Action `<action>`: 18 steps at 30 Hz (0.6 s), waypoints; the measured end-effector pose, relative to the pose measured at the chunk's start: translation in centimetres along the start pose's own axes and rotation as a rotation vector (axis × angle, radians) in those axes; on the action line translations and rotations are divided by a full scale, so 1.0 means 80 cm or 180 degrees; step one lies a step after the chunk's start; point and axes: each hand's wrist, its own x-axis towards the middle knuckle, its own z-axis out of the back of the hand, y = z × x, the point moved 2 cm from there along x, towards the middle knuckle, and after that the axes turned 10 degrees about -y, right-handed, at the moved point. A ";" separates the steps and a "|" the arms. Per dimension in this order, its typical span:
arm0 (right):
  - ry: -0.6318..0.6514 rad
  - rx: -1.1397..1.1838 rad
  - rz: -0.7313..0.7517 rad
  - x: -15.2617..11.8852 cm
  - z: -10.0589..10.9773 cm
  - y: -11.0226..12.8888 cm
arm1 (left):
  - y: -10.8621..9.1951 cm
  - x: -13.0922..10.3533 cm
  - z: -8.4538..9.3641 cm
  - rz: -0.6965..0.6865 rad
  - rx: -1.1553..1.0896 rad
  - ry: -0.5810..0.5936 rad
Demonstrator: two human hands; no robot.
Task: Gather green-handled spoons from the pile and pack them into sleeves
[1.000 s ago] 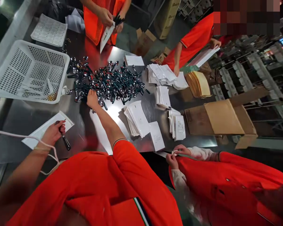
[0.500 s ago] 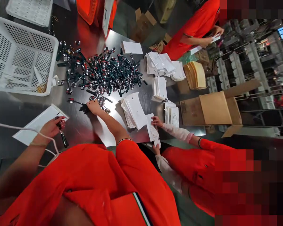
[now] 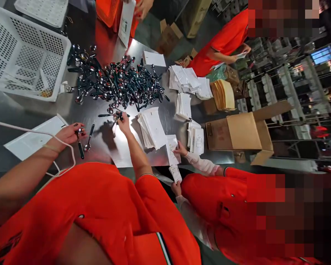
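My left hand (image 3: 68, 134) is closed round a dark-handled spoon (image 3: 81, 149), whose handle points down toward me. Just right of it is another spoon (image 3: 88, 139), bowl toward me; whether my fingers touch it I cannot tell. My right hand (image 3: 124, 123) pinches one or more dark-handled spoons (image 3: 117, 116) just in front of the big pile of spoons (image 3: 127, 82). Under and beside my left wrist lies a white envelope (image 3: 35, 137) on the metal table (image 3: 99, 156).
A white perforated basket (image 3: 63, 55) stands at the left, and a white cable (image 3: 24, 129) crosses my left forearm. Stacked white envelopes (image 3: 152, 127) lie right of my right hand. A co-worker's hand (image 3: 180, 148) handles labelled packets nearby. An open cardboard box (image 3: 241, 130) stands farther right.
My right hand has moved right and lifted spoons from the small group before the pile. My left hand has shifted right, and a spoon now appears beside it. The co-worker's packets have separated.
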 end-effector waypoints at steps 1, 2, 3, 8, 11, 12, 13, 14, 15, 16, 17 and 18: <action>-0.0360 0.0456 -0.0227 0.004 0.006 -0.003 | 0.000 -0.002 -0.003 0.0055 -0.0016 -0.0008; -0.0646 0.0874 -0.0424 0.007 0.010 -0.006 | 0.000 -0.004 -0.005 0.0128 -0.0019 -0.0035; -0.0861 0.1226 -0.0585 0.010 0.013 -0.008 | 0.000 -0.006 -0.008 0.0188 -0.0026 -0.0053; -0.1413 0.1902 -0.1080 0.012 0.013 -0.011 | -0.004 -0.013 -0.024 0.0222 -0.0128 -0.0022; -0.1461 0.1863 -0.1185 0.007 0.006 -0.011 | -0.004 -0.013 -0.026 0.0177 -0.0160 -0.0055; -0.1434 0.1826 -0.1153 0.005 0.005 -0.011 | -0.003 -0.013 -0.025 0.0160 -0.0170 -0.0059; -0.1409 0.1795 -0.1103 0.004 0.005 -0.011 | -0.003 -0.012 -0.024 0.0145 -0.0176 -0.0059; -0.1388 0.1760 -0.1044 0.003 0.007 -0.011 | -0.002 -0.012 -0.022 0.0129 -0.0174 -0.0053; -0.1373 0.1717 -0.0980 0.003 0.009 -0.011 | -0.002 -0.012 -0.021 0.0112 -0.0166 -0.0042; -0.1368 0.1665 -0.0912 0.003 0.013 -0.011 | -0.002 -0.011 -0.020 0.0096 -0.0155 -0.0028; -0.1375 0.1603 -0.0844 0.004 0.017 -0.011 | -0.002 -0.010 -0.019 0.0079 -0.0146 -0.0013; -0.1367 0.1529 -0.0762 0.005 0.021 -0.011 | -0.003 -0.009 -0.019 0.0060 -0.0141 0.0003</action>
